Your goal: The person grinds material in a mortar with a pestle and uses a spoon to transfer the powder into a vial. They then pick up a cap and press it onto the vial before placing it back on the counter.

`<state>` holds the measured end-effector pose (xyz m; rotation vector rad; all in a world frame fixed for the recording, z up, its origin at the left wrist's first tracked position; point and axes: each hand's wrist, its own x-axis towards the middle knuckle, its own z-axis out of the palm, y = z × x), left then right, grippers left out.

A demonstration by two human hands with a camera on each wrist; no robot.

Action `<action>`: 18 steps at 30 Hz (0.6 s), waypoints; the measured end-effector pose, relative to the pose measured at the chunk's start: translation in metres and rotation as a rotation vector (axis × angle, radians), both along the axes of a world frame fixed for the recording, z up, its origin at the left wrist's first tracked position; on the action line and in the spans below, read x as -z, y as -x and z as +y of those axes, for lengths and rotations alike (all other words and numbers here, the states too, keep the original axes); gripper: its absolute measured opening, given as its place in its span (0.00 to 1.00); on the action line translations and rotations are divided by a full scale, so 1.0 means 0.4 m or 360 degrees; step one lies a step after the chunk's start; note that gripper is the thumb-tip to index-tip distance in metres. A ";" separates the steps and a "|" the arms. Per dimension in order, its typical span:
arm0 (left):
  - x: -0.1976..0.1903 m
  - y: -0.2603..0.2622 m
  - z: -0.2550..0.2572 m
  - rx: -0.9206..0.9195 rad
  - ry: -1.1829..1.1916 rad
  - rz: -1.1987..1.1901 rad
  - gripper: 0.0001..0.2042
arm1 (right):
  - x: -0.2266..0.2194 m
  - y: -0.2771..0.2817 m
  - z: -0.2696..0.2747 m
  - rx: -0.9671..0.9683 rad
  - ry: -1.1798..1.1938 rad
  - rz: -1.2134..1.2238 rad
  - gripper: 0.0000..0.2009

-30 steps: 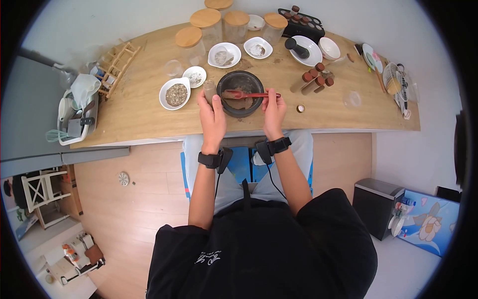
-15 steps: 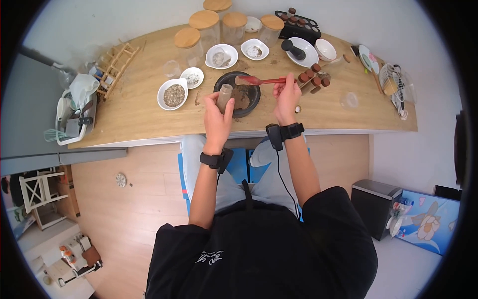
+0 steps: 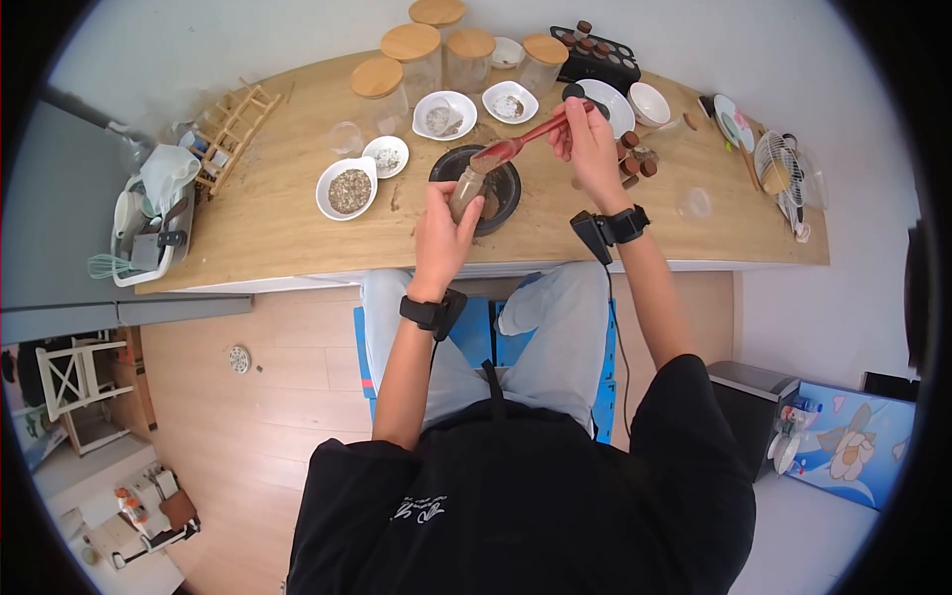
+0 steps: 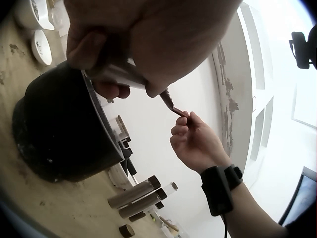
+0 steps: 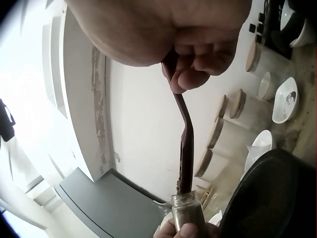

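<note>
My left hand (image 3: 441,238) grips a small glass bottle (image 3: 463,195) of grey-brown powder, tilted above the near left part of a black mortar (image 3: 507,206). In my right hand (image 3: 592,149), raised to the right, the handle of a red spoon (image 3: 543,129) is pinched, sloping down to the left. Brown powder lies in the spoon's bowl, whose tip meets the bottle's mouth. From the right wrist view, the spoon (image 5: 186,148) points straight down at the threaded neck of the bottle (image 5: 187,208). Brown powder coats the mortar's inside.
White dishes of powder and a bowl of coarse grains (image 3: 348,191) stand left and behind. Wooden-lidded jars (image 3: 411,45) line the back. Capped tubes (image 3: 637,159), a white mortar with black pestle (image 3: 613,104) and a spice rack (image 3: 598,61) stand right. A small cap (image 4: 127,231) lies nearby.
The spoon has risen out of the mortar, with my right hand moving up and right. My left hand has brought the bottle rightward over the mortar, and the spoon's tip now meets its mouth.
</note>
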<state>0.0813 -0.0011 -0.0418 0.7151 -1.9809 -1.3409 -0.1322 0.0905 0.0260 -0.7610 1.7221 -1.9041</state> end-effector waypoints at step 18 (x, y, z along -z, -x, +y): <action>0.026 0.026 -0.006 0.0031 -0.0185 0.0161 0.20 | -0.075 -0.038 0.008 -0.0264 0.0145 0.0607 0.12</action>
